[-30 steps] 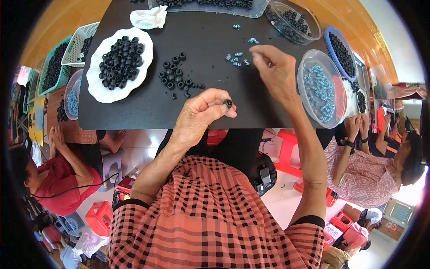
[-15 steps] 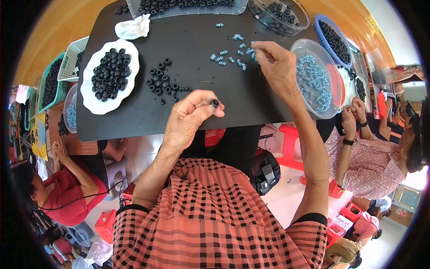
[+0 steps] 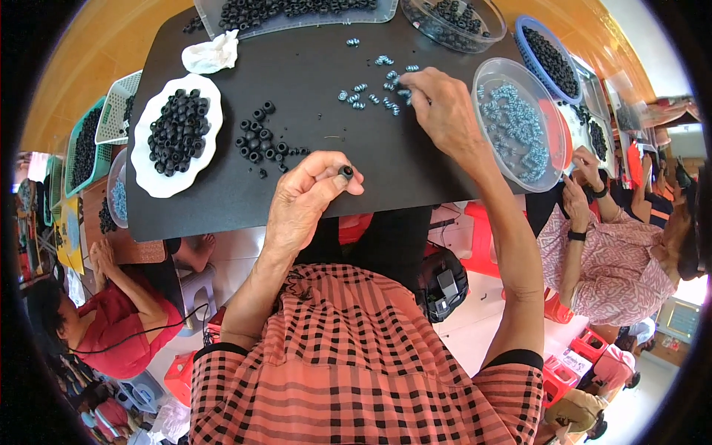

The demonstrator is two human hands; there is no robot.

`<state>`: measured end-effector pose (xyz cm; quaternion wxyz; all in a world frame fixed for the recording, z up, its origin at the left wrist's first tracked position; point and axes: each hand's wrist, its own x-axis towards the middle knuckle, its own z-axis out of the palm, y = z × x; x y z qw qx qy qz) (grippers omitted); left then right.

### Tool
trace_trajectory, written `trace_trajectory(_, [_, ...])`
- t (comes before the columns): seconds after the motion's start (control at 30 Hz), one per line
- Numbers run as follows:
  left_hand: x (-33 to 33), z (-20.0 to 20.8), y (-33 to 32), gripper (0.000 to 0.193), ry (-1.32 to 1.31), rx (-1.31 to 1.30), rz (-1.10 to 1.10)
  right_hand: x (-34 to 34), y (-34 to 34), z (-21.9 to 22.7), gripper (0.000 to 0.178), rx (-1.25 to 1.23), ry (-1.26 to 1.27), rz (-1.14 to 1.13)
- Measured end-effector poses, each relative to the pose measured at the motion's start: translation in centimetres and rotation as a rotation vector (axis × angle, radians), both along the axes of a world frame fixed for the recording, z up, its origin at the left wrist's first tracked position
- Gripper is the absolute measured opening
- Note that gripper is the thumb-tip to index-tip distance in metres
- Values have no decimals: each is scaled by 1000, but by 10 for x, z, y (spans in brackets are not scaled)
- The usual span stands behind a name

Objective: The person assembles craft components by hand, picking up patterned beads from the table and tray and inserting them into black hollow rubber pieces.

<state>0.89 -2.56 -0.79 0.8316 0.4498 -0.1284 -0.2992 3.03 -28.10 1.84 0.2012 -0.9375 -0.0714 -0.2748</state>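
Note:
My left hand (image 3: 304,196) is closed in a pinch above the table's near edge. Between its thumb and fingers is a small round black piece (image 3: 345,171) with a hole in its end. Farther right, my right hand (image 3: 447,115) reaches down to small shiny blue ringed pieces (image 3: 359,87), like short coils, scattered on the dark table (image 3: 297,200). Its fingers are bent together among them; whatever they pinch is hidden. Loose black pieces (image 3: 256,137) lie left of my left hand. A scalloped white plate (image 3: 159,185) heaped with more stands beyond them.
A clear round tub (image 3: 482,159) of blue pieces sits at the table's right edge. At the back are a clear bin (image 3: 311,27), a round clear container (image 3: 445,43) and a crumpled white cloth (image 3: 211,54). People sit on both sides, near red stools (image 3: 482,241).
My right hand has shifted slightly left and its fingers have drawn in over the blue pieces. The left hand keeps the black piece. The whole view has moved a little.

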Motion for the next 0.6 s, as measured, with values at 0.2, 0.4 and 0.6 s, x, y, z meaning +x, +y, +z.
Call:
trace_trajectory(0.2, [0, 0, 1, 23, -11, 1, -8, -5, -1, 12, 17, 272, -15, -31])
trace_trajectory(0.4, [1, -1, 2, 23, 6, -8, -26, -22, -2, 18, 16, 326, 57, -103])
trace_trajectory(0.6, [2, -1, 1, 21, 16, -10, -23, -54, 15, 21, 15, 373, 158, -110])
